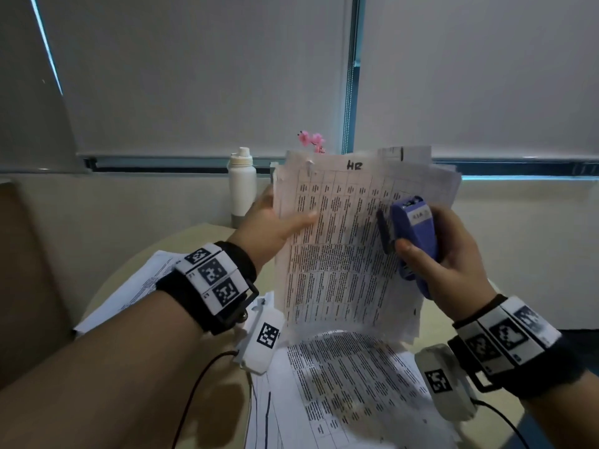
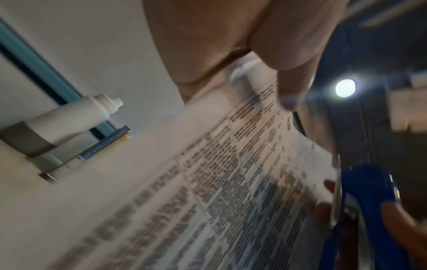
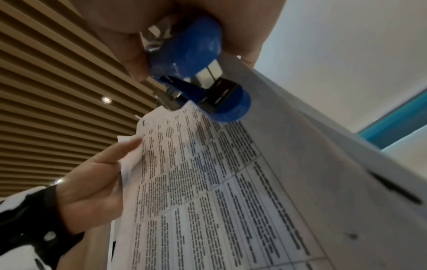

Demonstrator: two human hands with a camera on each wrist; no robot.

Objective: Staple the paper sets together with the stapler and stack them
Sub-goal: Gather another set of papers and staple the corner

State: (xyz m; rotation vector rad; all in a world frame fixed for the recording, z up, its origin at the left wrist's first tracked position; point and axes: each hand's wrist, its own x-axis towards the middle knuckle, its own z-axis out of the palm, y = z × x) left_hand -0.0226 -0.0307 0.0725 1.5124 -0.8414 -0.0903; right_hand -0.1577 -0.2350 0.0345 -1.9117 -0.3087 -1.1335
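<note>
Paper set (image 1: 350,241) is held upright in the air over the table (image 1: 194,241), long axis roughly vertical, "HR" handwritten at the top edge. It's thin printed sheets w/ dense table text, edges fanned and uneven, so not squared up yet. Left hand (image 1: 275,222) pinches its left edge, thumb across the front, other fingers behind. Blue plastic stapler (image 1: 413,234) sits at the set's right side, nose pointing up toward the top right corner, metal mouth parted; can't tell if the sheets are inside it. Right hand (image 1: 450,254) is curled round the stapler body, thumb on the front, so it's the nearer hand to that corner. More printed sheets (image 1: 340,384) lie flat on the table below, approx. under the held set. White bottle (image 1: 242,183) and pink flowers (image 1: 311,140) stand behind.
</note>
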